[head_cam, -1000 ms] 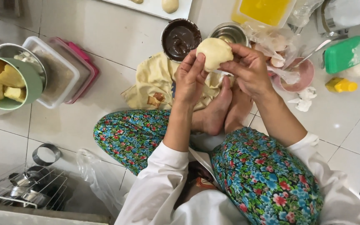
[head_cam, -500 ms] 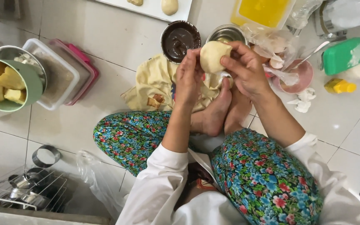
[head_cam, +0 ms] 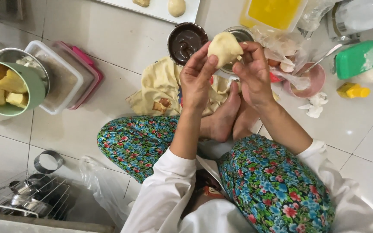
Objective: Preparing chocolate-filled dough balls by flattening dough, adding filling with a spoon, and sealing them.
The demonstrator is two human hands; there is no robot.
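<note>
I sit cross-legged on a tiled floor. Both hands hold a pale ball of dough up in front of me. My left hand cups it from the left with fingertips pressed on it. My right hand pinches its right side with thumb and fingers. Just beyond the dough stands a round metal bowl of dark chocolate filling and a second metal bowl, mostly hidden. A yellow cloth lies under my hands, by my bare feet.
A green bowl of yellow chunks and stacked plastic boxes sit at left. A white tray with shaped dough lies ahead. A yellow-filled container, pink bowl, green box are at right. Wire rack, ring cutter near left.
The dough and both hands have risen slightly and shifted away from me. My fingers have turned and pinched the dough, which now shows a more folded, pointed shape.
</note>
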